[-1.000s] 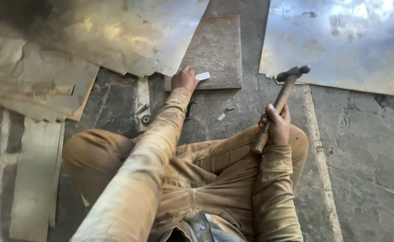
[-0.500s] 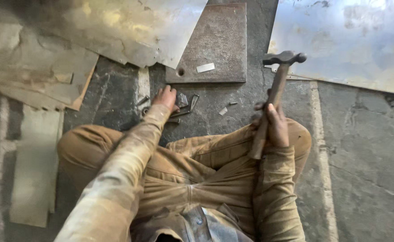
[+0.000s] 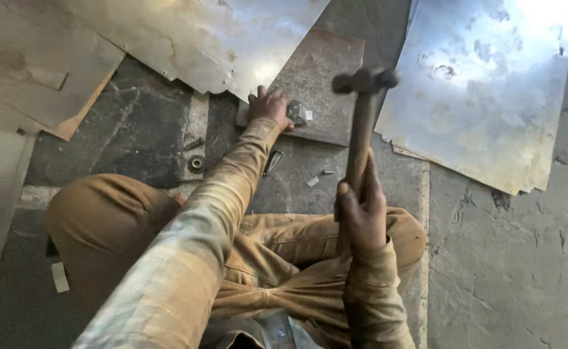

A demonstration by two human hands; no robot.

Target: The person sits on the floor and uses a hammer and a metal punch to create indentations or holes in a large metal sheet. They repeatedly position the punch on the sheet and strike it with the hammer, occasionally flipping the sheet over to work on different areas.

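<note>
left hand [image 3: 270, 105] now on metal piece [image 3: 296, 112] | hammer [image 3: 361, 123] raised higher

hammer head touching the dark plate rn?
Apart. In the head view the right hand holds the hammer raised, its head clear of the dark plate, while the left hand holds a small metal piece there.

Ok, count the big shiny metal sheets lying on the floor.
2 clearly shiny: one sheet at the top left above the left hand, one stack at the right beyond the hammer. Duller sheets overlap at far left; more may be hidden.
</note>
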